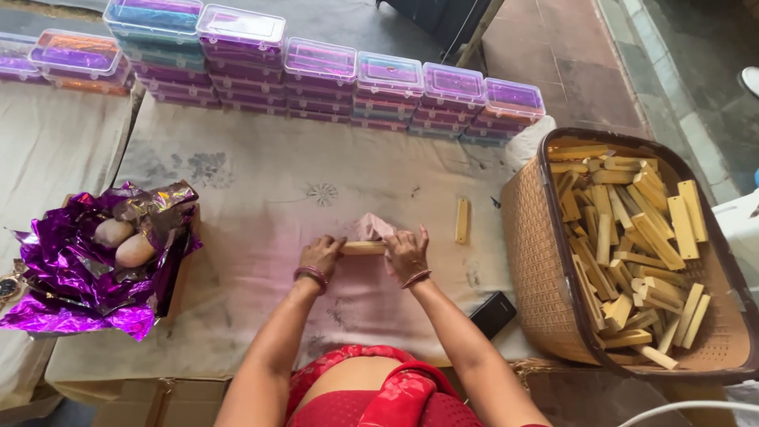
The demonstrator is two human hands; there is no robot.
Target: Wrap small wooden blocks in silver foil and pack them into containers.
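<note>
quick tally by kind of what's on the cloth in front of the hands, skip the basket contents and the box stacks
Wooden bar held between left hand and right hand: 1
Loose wooden bar: 1
Pink foil sheet: 1
Black rectangular object: 1
Total: 4

arms: bare, sleeveless | wrists: one bangle (311, 274) each | garment: red patterned cloth (379, 391)
</note>
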